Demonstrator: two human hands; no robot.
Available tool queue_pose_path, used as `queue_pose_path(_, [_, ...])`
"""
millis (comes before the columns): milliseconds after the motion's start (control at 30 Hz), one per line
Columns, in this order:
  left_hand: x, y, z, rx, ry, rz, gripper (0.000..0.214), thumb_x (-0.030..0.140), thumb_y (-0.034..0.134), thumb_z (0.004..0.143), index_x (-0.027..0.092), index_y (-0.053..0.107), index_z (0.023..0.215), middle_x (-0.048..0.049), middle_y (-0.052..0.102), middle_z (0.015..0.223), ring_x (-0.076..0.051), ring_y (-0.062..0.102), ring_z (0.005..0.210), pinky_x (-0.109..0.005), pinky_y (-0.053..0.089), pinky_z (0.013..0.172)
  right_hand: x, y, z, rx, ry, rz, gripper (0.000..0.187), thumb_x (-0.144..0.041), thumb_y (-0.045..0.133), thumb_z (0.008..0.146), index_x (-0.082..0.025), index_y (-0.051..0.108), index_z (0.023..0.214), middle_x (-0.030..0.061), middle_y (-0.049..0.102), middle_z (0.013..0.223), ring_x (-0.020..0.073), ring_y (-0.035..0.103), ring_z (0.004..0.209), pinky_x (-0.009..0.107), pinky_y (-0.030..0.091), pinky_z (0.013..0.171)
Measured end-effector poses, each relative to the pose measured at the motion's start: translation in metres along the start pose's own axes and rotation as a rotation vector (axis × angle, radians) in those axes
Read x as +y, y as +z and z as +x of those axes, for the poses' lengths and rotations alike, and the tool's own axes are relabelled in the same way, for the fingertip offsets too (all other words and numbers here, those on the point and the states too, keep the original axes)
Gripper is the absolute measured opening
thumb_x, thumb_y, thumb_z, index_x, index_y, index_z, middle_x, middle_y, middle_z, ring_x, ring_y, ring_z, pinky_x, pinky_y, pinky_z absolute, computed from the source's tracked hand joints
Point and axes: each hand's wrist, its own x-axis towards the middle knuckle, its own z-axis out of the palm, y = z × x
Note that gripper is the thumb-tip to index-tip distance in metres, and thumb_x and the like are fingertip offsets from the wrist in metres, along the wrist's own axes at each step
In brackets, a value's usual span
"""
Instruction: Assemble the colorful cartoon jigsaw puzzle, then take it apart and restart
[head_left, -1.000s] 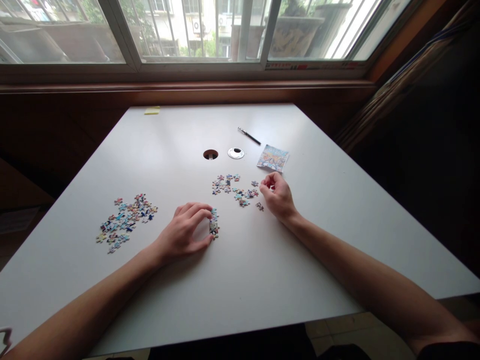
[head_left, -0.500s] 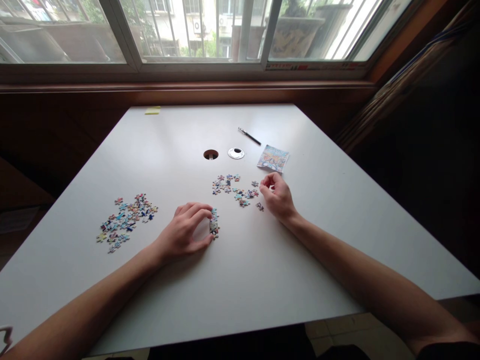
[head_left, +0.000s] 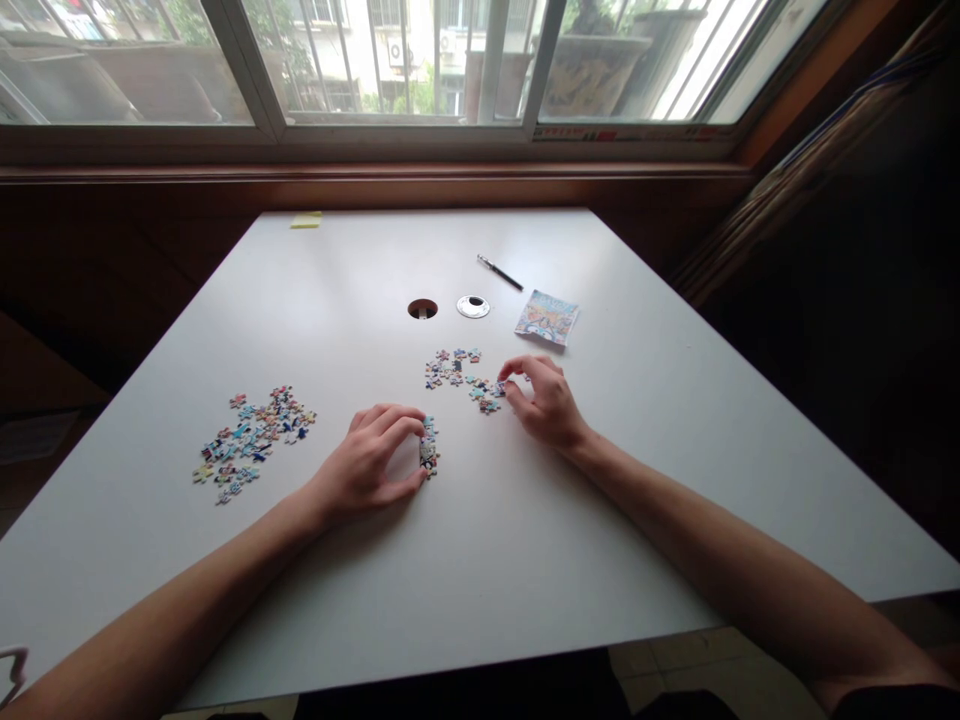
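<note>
My left hand (head_left: 371, 463) rests on the white table (head_left: 480, 560), its thumb and curled fingers closed around a small joined strip of jigsaw pieces (head_left: 428, 446). To its right, my right hand (head_left: 544, 400) lies at the right edge of a loose cluster of jigsaw pieces (head_left: 461, 376). Its thumb and forefinger pinch at a piece there. A bigger pile of jigsaw pieces (head_left: 251, 442) lies apart at the left of the table.
Beyond the cluster lie a small printed picture card (head_left: 547, 317), a black pen (head_left: 499, 272), a round cable hole (head_left: 422, 309) with its loose silver cap (head_left: 472, 306), and a yellow note pad (head_left: 305, 220) at the far edge. A window runs behind.
My right hand has moved left and slightly down onto the right end of the middle cluster, covering the single piece that lay beside it. My left hand has stayed still.
</note>
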Motion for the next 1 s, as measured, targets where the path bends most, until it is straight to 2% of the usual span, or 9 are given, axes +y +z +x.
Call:
queue_pose_path(133, [-0.001, 0.001, 0.0, 0.001, 0.0, 0.011, 0.029, 0.031, 0.065, 0.087, 0.025, 0.055, 0.113, -0.0078, 0.063, 0.132, -0.027, 0.054, 0.125, -0.044, 0.038, 0.107, -0.008, 0.0, -0.001, -0.314, -0.238, -0.066, 0.043, -0.023, 0.049, 0.096, -0.023, 0.05, 0.139, 0.01, 0.06, 0.144, 0.0309, 0.038, 0.145, 0.054, 0.026, 0.115])
queue_pose_path(233, [-0.001, 0.001, 0.0, 0.008, 0.005, 0.013, 0.03, 0.031, 0.065, 0.086, 0.025, 0.055, 0.114, -0.0078, 0.063, 0.132, -0.027, 0.054, 0.125, -0.044, 0.038, 0.107, -0.012, -0.001, -0.001, -0.423, -0.347, -0.118, 0.047, -0.021, 0.047, 0.098, -0.024, 0.046, 0.145, 0.0104, 0.059, 0.145, 0.0306, 0.036, 0.147, 0.056, 0.02, 0.118])
queue_pose_path(333, [-0.001, 0.001, 0.0, 0.004, 0.004, 0.011, 0.03, 0.03, 0.065, 0.086, 0.024, 0.055, 0.114, -0.0078, 0.063, 0.132, -0.027, 0.054, 0.124, -0.044, 0.038, 0.107, -0.013, 0.0, -0.003, -0.412, -0.436, -0.095, 0.041, -0.022, 0.05, 0.098, -0.024, 0.052, 0.139, 0.0085, 0.069, 0.13, 0.0297, 0.047, 0.136, 0.053, 0.026, 0.115])
queue_pose_path(400, [0.0, 0.001, 0.0, 0.001, 0.004, 0.011, 0.03, 0.03, 0.065, 0.086, 0.024, 0.055, 0.114, -0.0076, 0.063, 0.132, -0.027, 0.054, 0.124, -0.044, 0.038, 0.106, -0.012, 0.001, -0.005, -0.376, -0.468, -0.04, 0.033, -0.021, 0.051, 0.097, -0.024, 0.057, 0.13, 0.0065, 0.072, 0.116, 0.0262, 0.057, 0.119, 0.047, 0.034, 0.108])
queue_pose_path(500, [0.0, 0.0, 0.0, 0.004, 0.002, 0.01, 0.03, 0.03, 0.065, 0.086, 0.024, 0.055, 0.114, -0.0075, 0.063, 0.131, -0.027, 0.055, 0.124, -0.044, 0.037, 0.107, -0.01, 0.003, -0.006, -0.266, -0.404, -0.005, 0.022, -0.019, 0.053, 0.095, -0.025, 0.064, 0.113, 0.0043, 0.071, 0.097, 0.0221, 0.06, 0.096, 0.042, 0.04, 0.097])
queue_pose_path(600, [0.001, 0.0, 0.0, 0.0, 0.004, 0.007, 0.03, 0.03, 0.066, 0.086, 0.024, 0.055, 0.113, -0.0078, 0.063, 0.131, -0.027, 0.055, 0.124, -0.044, 0.037, 0.107, -0.008, 0.003, -0.007, -0.204, -0.314, -0.051, 0.018, -0.021, 0.06, 0.089, -0.025, 0.068, 0.105, 0.0058, 0.068, 0.098, 0.0241, 0.057, 0.096, 0.044, 0.038, 0.095])
queue_pose_path(733, [0.0, 0.001, 0.0, -0.004, -0.001, 0.012, 0.029, 0.031, 0.065, 0.087, 0.025, 0.055, 0.113, -0.008, 0.063, 0.132, -0.027, 0.054, 0.125, -0.044, 0.037, 0.107, -0.009, -0.002, -0.006, -0.294, -0.34, -0.064, 0.039, -0.012, 0.063, 0.072, -0.026, 0.069, 0.108, 0.0065, 0.064, 0.107, 0.0267, 0.054, 0.102, 0.046, 0.035, 0.095])
queue_pose_path(800, [-0.001, 0.002, -0.001, -0.004, 0.001, 0.013, 0.03, 0.031, 0.064, 0.087, 0.025, 0.056, 0.114, -0.008, 0.063, 0.133, -0.028, 0.054, 0.125, -0.044, 0.037, 0.107, -0.011, -0.003, -0.007, -0.335, -0.352, -0.079, 0.04, -0.01, 0.062, 0.068, -0.027, 0.07, 0.104, 0.0064, 0.063, 0.109, 0.0273, 0.052, 0.105, 0.046, 0.035, 0.094])
queue_pose_path(1000, [-0.001, 0.002, -0.001, -0.002, -0.004, 0.014, 0.03, 0.031, 0.065, 0.086, 0.025, 0.056, 0.114, -0.0075, 0.063, 0.133, -0.027, 0.054, 0.125, -0.044, 0.037, 0.106, -0.015, -0.003, -0.007, -0.356, -0.37, -0.079, 0.012, -0.021, 0.065, 0.082, -0.026, 0.069, 0.093, 0.0064, 0.063, 0.107, 0.0256, 0.052, 0.103, 0.046, 0.034, 0.096])
